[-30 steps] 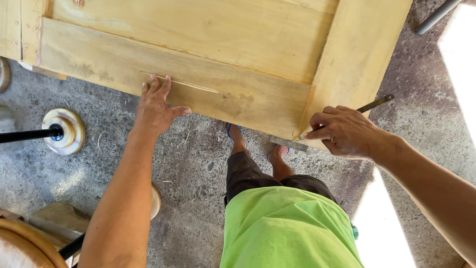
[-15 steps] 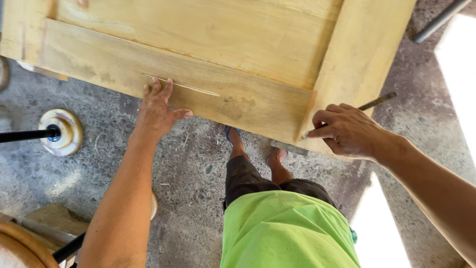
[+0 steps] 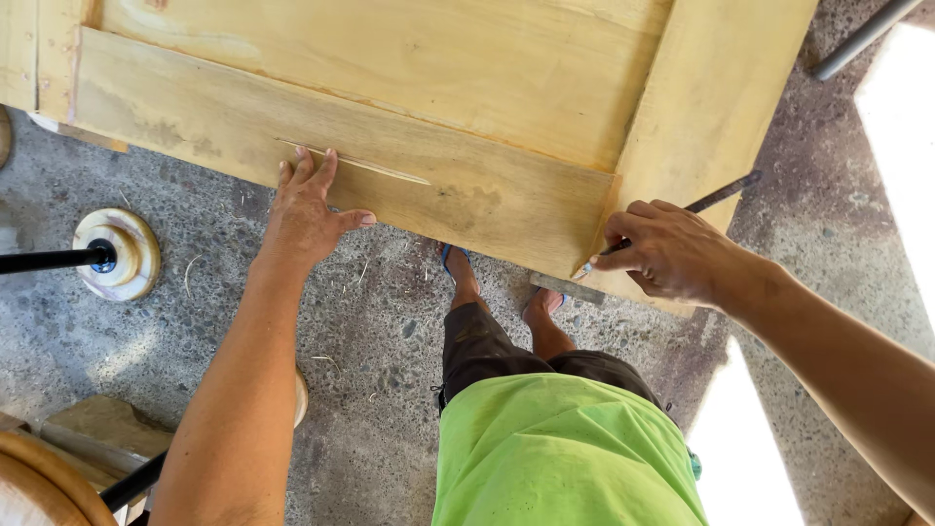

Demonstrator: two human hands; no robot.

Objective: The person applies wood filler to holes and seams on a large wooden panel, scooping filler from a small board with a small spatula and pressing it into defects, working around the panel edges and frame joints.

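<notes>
A pale wooden panel frame (image 3: 467, 185) lies flat in front of me, its near rail running across the view. My left hand (image 3: 310, 206) rests flat on that rail's front edge, fingers spread, beside a thin wooden sliver (image 3: 355, 162) lying on the rail. My right hand (image 3: 662, 251) grips a pencil-like marking tool (image 3: 716, 197), its tip at the corner joint where the rail meets the upright stile.
Below is speckled concrete floor (image 3: 370, 331) with my feet in sandals and green shirt. A round wooden base with a black rod (image 3: 119, 255) stands at left. Curved wooden pieces (image 3: 44, 477) sit at bottom left. A metal rod (image 3: 862, 37) lies at top right.
The view has shifted slightly. My right hand has stayed at the corner joint with the tool; my left hand remains on the rail.
</notes>
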